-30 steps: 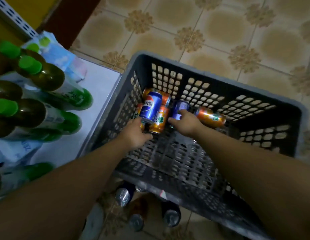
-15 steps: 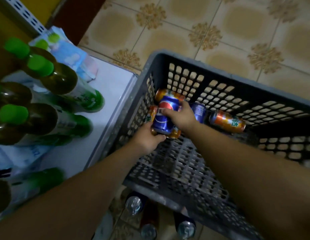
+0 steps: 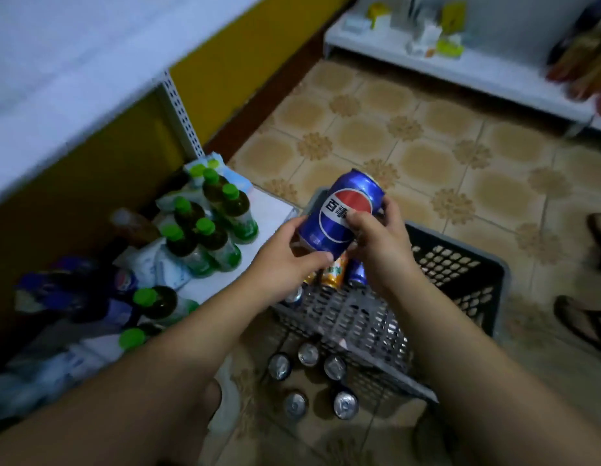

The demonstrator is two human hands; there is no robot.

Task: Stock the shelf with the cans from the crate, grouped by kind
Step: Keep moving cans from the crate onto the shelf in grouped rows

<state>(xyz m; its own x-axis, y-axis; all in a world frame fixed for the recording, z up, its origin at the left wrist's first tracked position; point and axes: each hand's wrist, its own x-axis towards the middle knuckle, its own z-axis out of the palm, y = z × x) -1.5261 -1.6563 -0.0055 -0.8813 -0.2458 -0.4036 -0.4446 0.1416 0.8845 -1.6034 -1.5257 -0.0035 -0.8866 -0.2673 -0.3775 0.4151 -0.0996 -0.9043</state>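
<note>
Now left hand (image 3: 285, 260) and right hand (image 3: 376, 243) both clamp their grip round a tilted blue cola can (image 3: 339, 213) above the grey crate (image 3: 353, 317), which holds an orange can (image 3: 332, 275) and a second blue can (image 3: 358, 274).

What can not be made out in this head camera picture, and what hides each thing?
All in the head view:
1. Remaining cans in the crate: the left hand, the right hand and the held blue can cover most of them, so the count is unknown.
2. Floor cans: only the tops show, so the kinds are unknown.
3. Goods on the far shelf: blurred.
4. Sandal: cut off by the right edge.
</note>
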